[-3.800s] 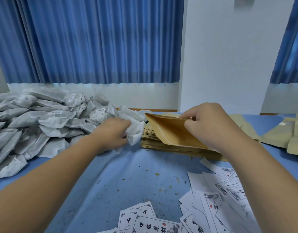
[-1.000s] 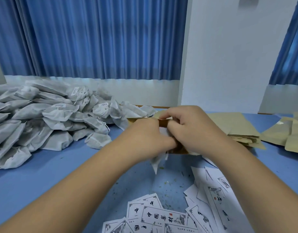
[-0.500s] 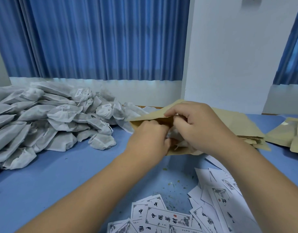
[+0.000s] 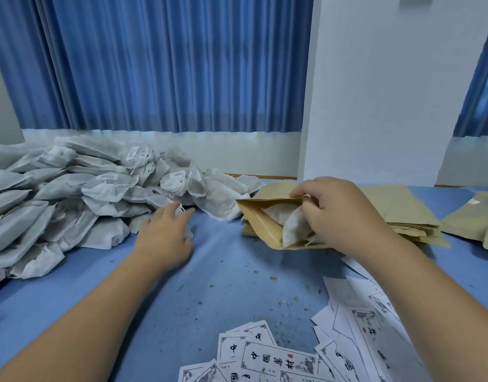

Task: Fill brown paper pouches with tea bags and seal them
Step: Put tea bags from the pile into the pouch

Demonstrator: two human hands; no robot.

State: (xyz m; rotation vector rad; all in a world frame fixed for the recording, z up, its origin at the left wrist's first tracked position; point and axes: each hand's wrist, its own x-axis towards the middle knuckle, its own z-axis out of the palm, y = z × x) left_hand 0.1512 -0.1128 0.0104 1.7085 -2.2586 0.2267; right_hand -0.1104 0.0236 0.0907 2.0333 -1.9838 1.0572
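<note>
Two tea bags [image 4: 292,228] show in the open mouth of the brown pouch [image 4: 260,226], tilted over the pouch stack [image 4: 397,213], R of centre; right hand [image 4: 339,213] pinches its upper lip. At tea-bag pile [image 4: 72,194] edge, left hand [image 4: 163,238] covers a bag, grip unclear. Blue table [image 4: 223,271], crumb-flecked; curtain [image 4: 154,64] behind. Printed labels [image 4: 265,357] at front.

The left hand [image 4: 163,239] and right hand [image 4: 340,216] are bare. The left forearm [image 4: 80,312] and right forearm [image 4: 430,307] are bare too, smooth and rounded, down to the view's lower edge.
</note>
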